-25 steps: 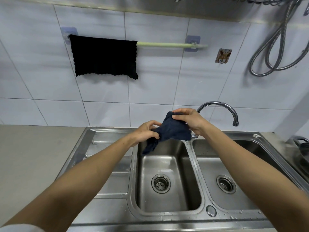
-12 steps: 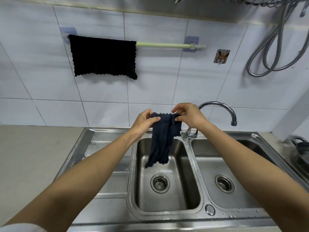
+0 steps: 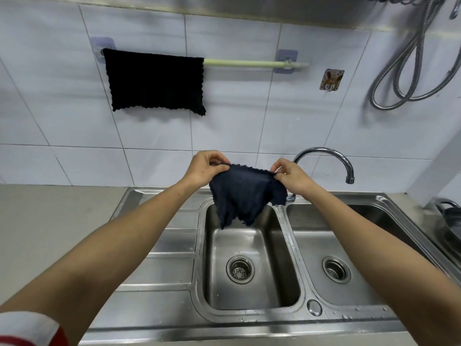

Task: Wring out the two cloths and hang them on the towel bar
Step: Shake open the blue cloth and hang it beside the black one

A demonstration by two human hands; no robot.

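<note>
**Navy cloth stretched out over the left basin**

While one black cloth (image 3: 154, 82) hangs flat over the left end of the pale green towel bar (image 3: 254, 63), the second one is up in the air! Both arms reach out over the steel double sink (image 3: 282, 221), and a dark navy cloth (image 3: 245, 193) is spread between the hands, above the back of the left basin (image 3: 247, 265). The left hand (image 3: 204, 168) pinches the cloth's top left corner, fingers (image 3: 220, 168) closed on the fabric. The right hand (image 3: 291, 177) pinches the top right corner, its fingers clamped on the edge too. The top edge runs nearly level from hand to hand, and the rest droops in loose folds, with the ragged lower corners dangling just above the basin. The curved chrome faucet (image 3: 329, 156) arcs behind the right hand, its spout over the right basin (image 3: 334, 258). On the wall, the right half of the bar is bare, near a small patterned wall hook (image 3: 331, 79). A metal hose (image 3: 409, 71) loops at the upper right. The grey counter (image 3: 55, 221) lies to the left of the sink.
</note>
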